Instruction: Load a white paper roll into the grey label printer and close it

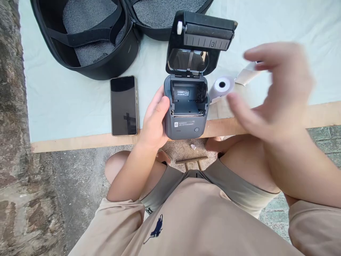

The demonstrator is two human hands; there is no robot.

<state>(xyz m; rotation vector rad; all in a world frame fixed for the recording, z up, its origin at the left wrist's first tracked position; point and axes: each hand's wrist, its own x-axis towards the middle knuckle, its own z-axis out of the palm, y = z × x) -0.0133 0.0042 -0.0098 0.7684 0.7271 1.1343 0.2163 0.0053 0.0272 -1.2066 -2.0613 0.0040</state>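
A dark grey portable label printer (pixel 186 127) stands at the table's front edge, its lid (pixel 191 60) swung up and its paper bay bare inside. My left hand (pixel 156 122) grips the printer's left side, thumb against the body. My right hand (pixel 282 85), blurred by motion, is in the air to the right with thumb and fingers spread and nothing between them. Just right of the printer a white paper roll (pixel 222 86) shows its dark core. Behind my right hand, partly hidden, lies a white piece (pixel 246 74) that looks like paper or a small box.
A black phone (pixel 123 106) lies left of the printer. Behind it sits an unzipped black case (pixel 114 64) with grey foam and a strap inside. The pale cloth-covered table ends at a wooden front edge (pixel 80 143), above my knees.
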